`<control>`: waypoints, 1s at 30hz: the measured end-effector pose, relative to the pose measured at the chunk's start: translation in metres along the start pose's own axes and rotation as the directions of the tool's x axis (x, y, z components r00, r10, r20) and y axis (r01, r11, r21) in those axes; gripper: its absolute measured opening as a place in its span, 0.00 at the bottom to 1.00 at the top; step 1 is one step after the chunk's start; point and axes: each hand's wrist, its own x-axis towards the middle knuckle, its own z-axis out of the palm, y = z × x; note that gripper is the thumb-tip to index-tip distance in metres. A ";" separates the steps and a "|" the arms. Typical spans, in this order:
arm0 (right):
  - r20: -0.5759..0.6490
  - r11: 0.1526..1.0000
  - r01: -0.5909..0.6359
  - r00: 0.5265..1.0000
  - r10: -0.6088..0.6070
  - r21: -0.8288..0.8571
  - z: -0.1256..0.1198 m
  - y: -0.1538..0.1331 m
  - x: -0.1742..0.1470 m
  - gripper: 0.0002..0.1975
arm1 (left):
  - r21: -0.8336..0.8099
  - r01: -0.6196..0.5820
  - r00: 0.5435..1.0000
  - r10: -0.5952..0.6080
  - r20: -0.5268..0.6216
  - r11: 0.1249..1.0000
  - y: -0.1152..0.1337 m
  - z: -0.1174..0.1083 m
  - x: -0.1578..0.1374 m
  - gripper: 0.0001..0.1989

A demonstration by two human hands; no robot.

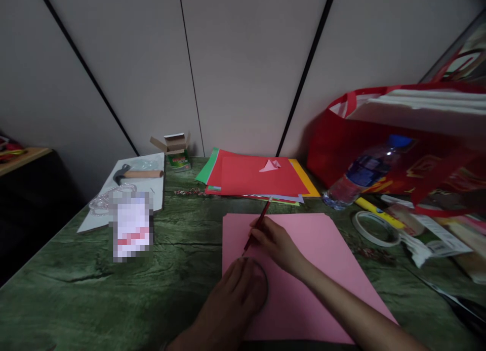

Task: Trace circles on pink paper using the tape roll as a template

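A sheet of pink paper (311,270) lies on the green wood-grain table in front of me. My left hand (235,290) is closed over a round disc (262,285) with a dark rim, pressing it onto the sheet near its left edge. The palm and fingers hide most of the disc. In my right hand (275,239), pinched between the fingers, is a dark red pencil (260,218) with a pale top end. Its tip points down at the disc's upper edge, close to my left fingertips. Whether a line is drawn there I cannot tell.
Coloured paper sheets (243,176) lie behind, with a pink folded paper (270,165) on top. At left are a hammer (142,174), a small box (178,159) and a blurred-out item (132,227). At right: a water bottle (360,174), tape roll (374,229), red bag (330,138), scissors (455,300).
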 end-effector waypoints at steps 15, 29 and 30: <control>-0.188 0.999 0.008 0.982 -0.016 -0.042 -0.022 0.001 -0.055 0.15 | 0.062 0.034 0.996 -0.029 -0.082 0.997 -0.007 0.008 0.003 0.19; -0.307 0.975 0.089 0.940 -0.150 -0.206 -0.017 0.004 -0.113 0.12 | -0.110 0.136 0.984 -0.122 0.129 0.985 -0.008 -0.032 0.027 0.18; -0.310 0.968 0.121 0.932 -0.187 -0.219 -0.015 0.003 -0.116 0.11 | -0.108 0.139 0.983 -0.124 0.134 0.984 -0.007 -0.033 0.028 0.18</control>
